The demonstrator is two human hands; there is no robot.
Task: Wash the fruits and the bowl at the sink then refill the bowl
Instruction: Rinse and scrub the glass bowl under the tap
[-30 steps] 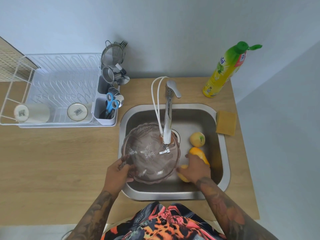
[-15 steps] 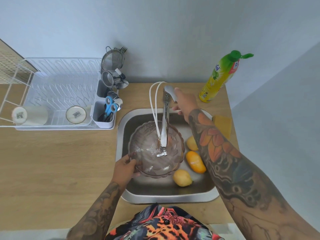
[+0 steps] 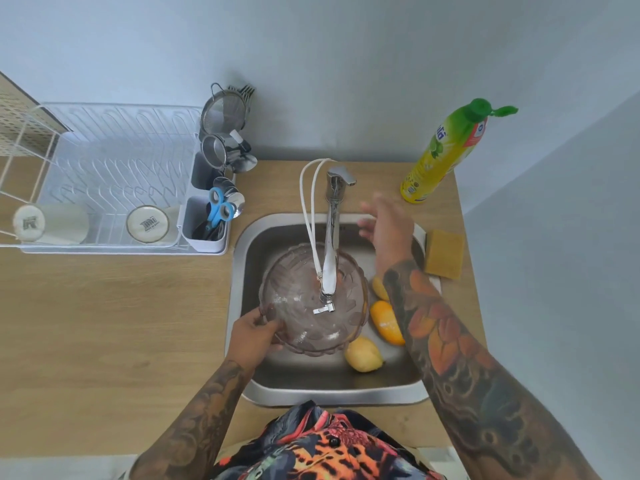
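In steel sink: left hand grips clear ribbed glass bowl rim; right hand, fingers spread, empty, nearer yellow fruits lying below-right of bowl.

Little is legible. The yellow-green dish soap bottle at the upper right of the frame carries a blue brand word, cut off and too tilted to read. The two cups lying in the drying rack at the left show dark printed marks on their bases, too small to make out.
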